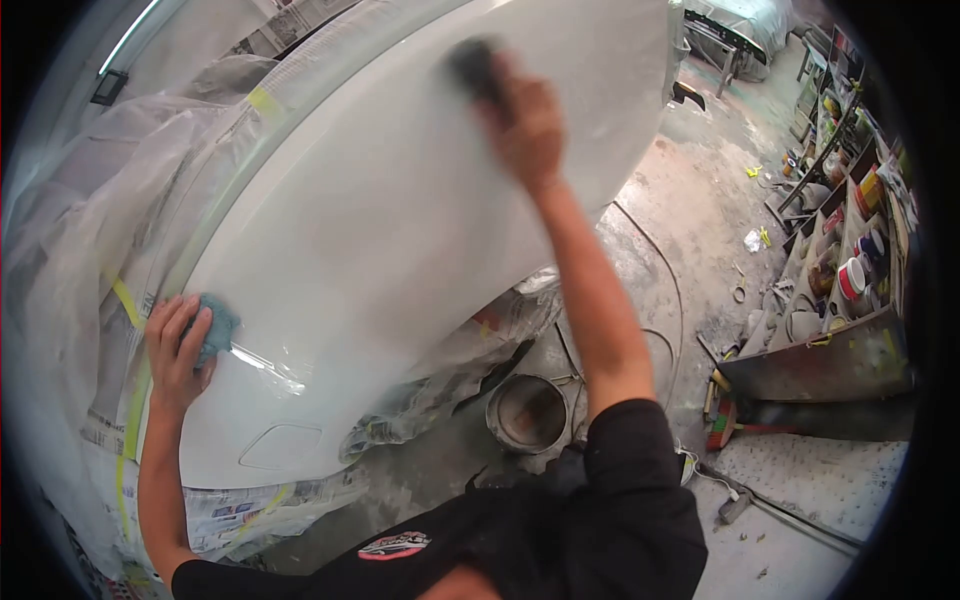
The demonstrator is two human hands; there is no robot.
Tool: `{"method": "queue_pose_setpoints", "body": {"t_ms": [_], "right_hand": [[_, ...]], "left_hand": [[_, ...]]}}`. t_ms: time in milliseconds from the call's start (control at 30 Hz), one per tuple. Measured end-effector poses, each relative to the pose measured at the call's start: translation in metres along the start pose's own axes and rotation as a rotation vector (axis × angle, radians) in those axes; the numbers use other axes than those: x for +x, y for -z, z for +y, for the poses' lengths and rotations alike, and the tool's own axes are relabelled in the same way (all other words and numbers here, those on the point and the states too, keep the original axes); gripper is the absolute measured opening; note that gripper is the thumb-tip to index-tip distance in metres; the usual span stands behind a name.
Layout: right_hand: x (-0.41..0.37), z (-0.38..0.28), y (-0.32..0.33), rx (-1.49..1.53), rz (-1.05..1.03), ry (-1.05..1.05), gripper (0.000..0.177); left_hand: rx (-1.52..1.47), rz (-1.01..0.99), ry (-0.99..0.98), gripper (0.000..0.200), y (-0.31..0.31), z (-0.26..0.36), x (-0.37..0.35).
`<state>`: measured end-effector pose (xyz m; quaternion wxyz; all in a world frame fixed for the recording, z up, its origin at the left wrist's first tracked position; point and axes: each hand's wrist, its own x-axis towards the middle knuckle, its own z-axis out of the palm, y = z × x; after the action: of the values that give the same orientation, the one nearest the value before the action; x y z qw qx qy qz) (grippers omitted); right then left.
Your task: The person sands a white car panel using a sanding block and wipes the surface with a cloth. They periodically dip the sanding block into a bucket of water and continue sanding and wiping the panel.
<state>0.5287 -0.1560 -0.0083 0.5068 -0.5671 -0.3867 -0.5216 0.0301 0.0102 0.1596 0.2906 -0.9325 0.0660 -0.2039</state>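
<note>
A large pale grey-white car body panel [330,220] stretches across the middle, with a faint outlined cover near its lower end. My left hand [178,350] is at the panel's left edge, its fingers closed on a blue-green cloth or sponge [216,330] that rests against the surface. Higher up, my right hand [525,130] grips a dark block [474,68] over the panel; both are smeared by motion. The block's exact kind is blurred.
Plastic sheeting [90,240] with yellow tape borders the panel on the left. Below stands a round bucket [493,428] on the floor. A hose [668,265] runs along the floor. At right, shelves hold several cans, including a red-and-white can [852,278], near a brush [718,425].
</note>
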Motion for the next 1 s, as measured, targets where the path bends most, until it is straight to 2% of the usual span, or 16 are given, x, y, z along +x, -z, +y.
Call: {"method": "queue_pose_setpoints", "body": {"t_ms": [33, 100, 200, 267, 300, 333, 400, 433, 533, 633, 700, 733, 800, 900, 967, 1000], "right_hand": [[0.008, 0.033, 0.006, -0.060, -0.042, -0.254, 0.070], [0.027, 0.062, 0.006, -0.087, 0.004, -0.517, 0.067], [0.021, 0.005, -0.006, -0.108, 0.038, -0.412, 0.065], [0.000, -0.097, -0.012, -0.185, -0.069, 0.013, 0.057], [-0.015, -0.153, -0.017, 0.032, -0.015, 0.116, 0.057], [-0.004, -0.187, 0.015, 0.192, -0.118, 0.207, 0.053], [-0.002, -0.156, 0.010, 0.232, -0.232, 0.206, 0.052], [0.009, -0.113, -0.003, 0.010, -0.111, 0.270, 0.054], [0.051, 0.044, 0.001, -0.040, -0.054, -0.213, 0.068], [0.066, 0.030, 0.000, -0.212, -0.071, -0.398, 0.064], [0.047, -0.047, -0.011, -0.086, -0.072, -0.104, 0.057], [0.032, -0.098, -0.010, -0.218, -0.188, 0.094, 0.056], [0.023, -0.174, 0.008, 0.085, -0.120, 0.234, 0.058], [0.041, -0.083, -0.008, -0.050, -0.181, 0.242, 0.059], [0.072, 0.007, -0.005, -0.084, -0.193, -0.128, 0.064], [0.083, 0.054, -0.012, -0.004, -0.019, -0.107, 0.064]], "left_hand": [[-0.004, 0.004, 0.001, 0.069, 0.001, 0.001, -0.001], [0.002, -0.005, -0.003, 0.069, 0.004, 0.002, 0.002], [0.004, -0.001, -0.007, 0.070, 0.005, 0.002, 0.001], [0.011, 0.003, 0.004, 0.070, 0.002, 0.001, 0.001], [0.013, -0.005, 0.013, 0.069, 0.003, 0.002, 0.001], [0.013, -0.018, 0.020, 0.069, 0.005, 0.003, -0.001], [0.007, -0.017, 0.019, 0.069, 0.006, 0.004, 0.001], [0.004, -0.012, 0.025, 0.069, 0.005, 0.004, 0.000], [-0.029, 0.002, 0.017, 0.068, 0.002, 0.000, -0.005], [-0.026, -0.021, 0.014, 0.066, 0.008, 0.002, 0.002], [-0.023, -0.014, 0.015, 0.064, 0.005, 0.002, -0.002], [-0.018, -0.011, 0.010, 0.063, 0.004, 0.000, -0.001], [-0.005, -0.014, 0.016, 0.063, 0.004, 0.003, -0.002], [-0.016, -0.006, 0.011, 0.064, 0.004, 0.001, -0.002], [-0.039, -0.001, 0.009, 0.066, 0.003, 0.002, 0.001], [-0.048, -0.004, 0.010, 0.066, 0.005, 0.003, 0.002]]}}
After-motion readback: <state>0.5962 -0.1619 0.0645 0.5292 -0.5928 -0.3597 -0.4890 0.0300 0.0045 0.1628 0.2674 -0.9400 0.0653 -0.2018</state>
